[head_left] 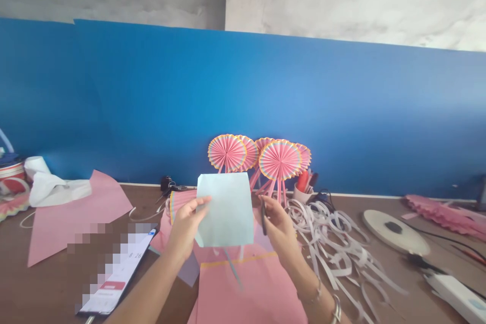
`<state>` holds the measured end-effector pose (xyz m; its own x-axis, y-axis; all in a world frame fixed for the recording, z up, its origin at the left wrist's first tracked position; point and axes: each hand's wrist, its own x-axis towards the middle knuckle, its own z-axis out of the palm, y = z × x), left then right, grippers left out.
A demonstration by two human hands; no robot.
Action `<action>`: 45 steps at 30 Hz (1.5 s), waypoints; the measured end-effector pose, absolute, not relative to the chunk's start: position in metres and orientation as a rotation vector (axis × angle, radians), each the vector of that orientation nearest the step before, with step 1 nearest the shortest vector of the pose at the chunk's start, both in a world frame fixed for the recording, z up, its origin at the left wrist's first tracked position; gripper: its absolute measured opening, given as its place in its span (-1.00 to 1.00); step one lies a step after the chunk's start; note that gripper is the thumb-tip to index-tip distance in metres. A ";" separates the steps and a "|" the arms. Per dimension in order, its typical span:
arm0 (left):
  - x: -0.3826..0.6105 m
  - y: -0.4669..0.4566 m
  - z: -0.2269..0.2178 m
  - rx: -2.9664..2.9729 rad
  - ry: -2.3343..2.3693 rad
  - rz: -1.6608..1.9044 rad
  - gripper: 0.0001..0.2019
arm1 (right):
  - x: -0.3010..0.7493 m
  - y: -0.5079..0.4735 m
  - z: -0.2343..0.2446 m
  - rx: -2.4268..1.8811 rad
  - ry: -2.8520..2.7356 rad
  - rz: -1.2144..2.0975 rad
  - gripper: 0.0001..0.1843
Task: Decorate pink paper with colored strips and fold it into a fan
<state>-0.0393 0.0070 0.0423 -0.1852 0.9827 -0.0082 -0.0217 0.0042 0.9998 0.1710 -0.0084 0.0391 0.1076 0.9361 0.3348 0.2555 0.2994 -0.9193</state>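
My left hand (pixel 187 227) pinches the left edge of a pale blue sheet of paper (pixel 226 210) and holds it upright above the table. At the sheet's right edge my right hand (pixel 277 227) is closed round a dark tool (pixel 263 216) that looks like scissors. A thin strip (pixel 232 266) dangles below the sheet. Pink paper sheets (pixel 246 288) lie under both hands.
Several pink pleated paper fans (pixel 258 154) stand against the blue board (pixel 243 106). White curled paper strips (pixel 334 243) litter the right. A cup of pens (pixel 304 187), round white disc (pixel 395 230), power strip (pixel 455 293), phone (pixel 117 273), pink sheet (pixel 72 217) and tape rolls (pixel 13 172) lie around.
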 end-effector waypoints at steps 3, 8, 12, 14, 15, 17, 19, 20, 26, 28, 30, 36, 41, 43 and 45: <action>-0.040 0.007 0.040 1.098 1.308 1.340 -0.52 | 0.170 -0.007 0.035 -1.135 -1.144 1.098 -0.60; -0.037 0.005 0.042 1.134 1.279 1.327 -0.52 | 0.163 -0.009 0.027 -1.142 -1.157 1.258 -0.71; -0.033 0.004 0.043 1.082 1.128 1.461 -0.28 | 0.158 -0.009 0.026 -1.120 -1.157 1.075 -0.73; -0.033 0.004 0.042 1.037 1.028 1.396 -0.32 | 0.157 -0.010 0.028 -1.077 -1.164 1.016 -0.74; -0.033 0.005 0.040 1.036 1.011 1.321 -0.40 | 0.158 -0.010 0.029 -1.064 -1.160 1.015 -0.75; -0.035 0.006 0.038 1.058 1.042 1.209 -0.55 | 0.160 -0.010 0.032 -1.062 -1.143 1.045 -0.74; -0.037 0.008 0.038 1.070 1.106 1.212 -0.60 | 0.164 -0.009 0.034 -1.102 -1.127 1.070 -0.72; -0.039 0.009 0.039 1.064 1.131 1.242 -0.60 | 0.167 -0.009 0.034 -1.132 -1.129 1.081 -0.70; -0.053 0.018 0.044 0.957 1.158 1.399 -0.51 | 0.176 -0.008 0.032 -1.219 -1.405 1.219 -0.52; -0.057 0.021 0.042 0.969 1.183 1.419 -0.51 | 0.174 -0.009 0.031 -1.245 -1.453 1.260 -0.49; -0.060 0.022 0.040 0.996 1.221 1.423 -0.51 | 0.171 -0.010 0.030 -1.267 -1.477 1.290 -0.48; -0.061 0.022 0.038 1.012 1.234 1.420 -0.52 | 0.167 -0.011 0.030 -1.283 -1.506 1.297 -0.50; -0.055 0.019 0.045 0.938 1.153 1.417 -0.52 | 0.167 -0.012 0.033 -1.318 -1.497 1.290 -0.49; -0.054 0.018 0.047 0.916 1.152 1.426 -0.52 | 0.167 -0.012 0.034 -1.323 -1.488 1.297 -0.49; -0.053 0.018 0.047 0.910 1.154 1.433 -0.52 | 0.167 -0.012 0.034 -1.334 -1.485 1.296 -0.49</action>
